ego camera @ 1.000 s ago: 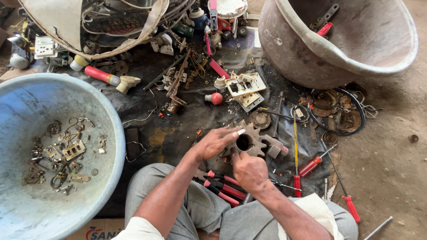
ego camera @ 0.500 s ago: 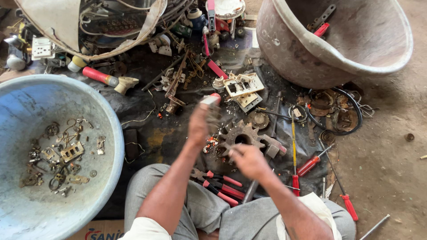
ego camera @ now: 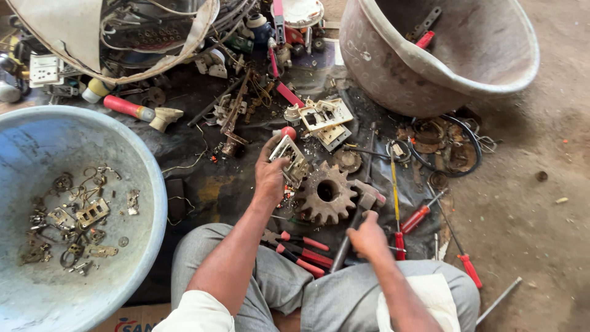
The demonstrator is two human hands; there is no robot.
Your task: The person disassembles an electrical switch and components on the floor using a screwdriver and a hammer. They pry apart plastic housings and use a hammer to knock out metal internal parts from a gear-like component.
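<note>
Since half a second ago our left hand (ego camera: 270,178) has dropped from mid-air and now grips a pale switch plate (ego camera: 291,158) just above the rusty gear (ego camera: 324,195). Our right hand (ego camera: 367,237) has closed around the hammer handle (ego camera: 349,230) beside the gear. The blue basin (ego camera: 153,203) hems the left; bare ground (ego camera: 528,203) lies open to the right.

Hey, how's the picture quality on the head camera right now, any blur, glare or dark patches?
Head view: mostly sharp; soft daylight, brightest on the dirt at right and the grey tub's rim. Left hand and right hand show hardly any blur. The black sheet under the clutter reads dark. Edges bow slightly, as a wide lens would cause.
</note>
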